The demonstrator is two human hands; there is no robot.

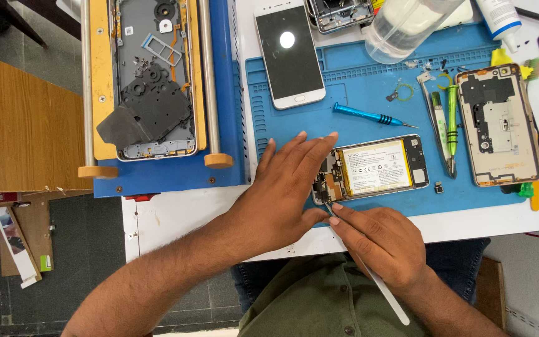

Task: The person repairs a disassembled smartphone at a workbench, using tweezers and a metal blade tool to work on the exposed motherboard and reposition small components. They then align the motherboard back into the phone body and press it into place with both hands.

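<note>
My left hand (282, 196) lies flat w/ fingers spread, pressing down on the near end of the opened phone (372, 168) on the blue work mat (357, 90); fingertips cover the circuit-board end beside the yellowish battery (375, 167). My right hand (382, 240) pinches a thin white pry tool (378, 287) betw. thumb and fingers, tip at the phone's near corner, prob. touching the board, hard to tell under my thumb. Rel. to the opened phone: blue screwdriver (369, 115) just beyond it, white phone (289, 53) face-up further beyond toward the left, tweezers (439, 128) and a second stripped phone frame (499, 125) to the right, clear bottle (407, 25) at the far edge.
</note>
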